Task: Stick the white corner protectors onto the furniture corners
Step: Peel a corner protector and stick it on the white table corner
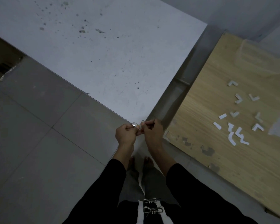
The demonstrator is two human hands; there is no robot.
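Left hand [125, 135]: fingers curled, thumb and fingertips pinching one end of a small translucent white L-shaped corner protector [137, 126]. Right hand [152, 131]: fingers curled, pinching the opposite end of the same protector. The protector is held between both hands, directly at the near corner of the speckled white tabletop [103, 62]; whether it touches the corner cannot be determined. Both forearms are in black sleeves [192, 191]. To the right, separated from the white tabletop by a gap, lies a light wooden board [225, 159] with worn patches. On it: several loose white L-shaped protectors [233, 83], white paper backing strips [217, 125] among them, and a clear plastic container [259, 59] at the far end. Below: grey tiled floor [31, 143] and bare feet [133, 162]
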